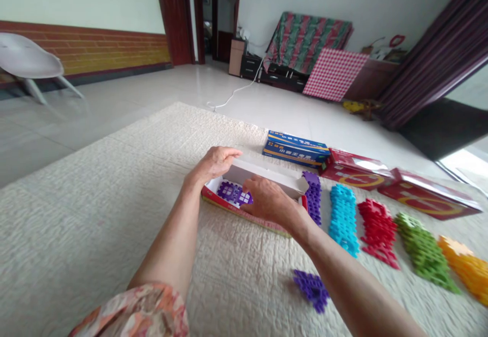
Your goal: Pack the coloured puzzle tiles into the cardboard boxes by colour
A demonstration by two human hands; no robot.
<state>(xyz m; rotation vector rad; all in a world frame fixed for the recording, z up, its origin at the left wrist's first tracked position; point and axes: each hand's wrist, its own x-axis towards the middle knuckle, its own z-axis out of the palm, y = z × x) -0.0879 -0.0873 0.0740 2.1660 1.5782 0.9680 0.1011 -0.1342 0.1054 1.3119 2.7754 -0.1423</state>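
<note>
An open red box with a raised white lid lies on the cream mat, with purple plastic pieces inside it. My left hand is at the box's left end, its fingers stretched out near the lid's left edge, holding nothing visible. Over the middle of the box, my right hand reaches in with curved, parted fingers beside the purple pieces; I see nothing held in it. Another stack of purple pieces stands just right of the box, and a small purple group lies nearer, by my right forearm.
Rows of blue, red, green and yellow pieces lie to the right. Behind them are blue boxes and red boxes. A white chair stands far left.
</note>
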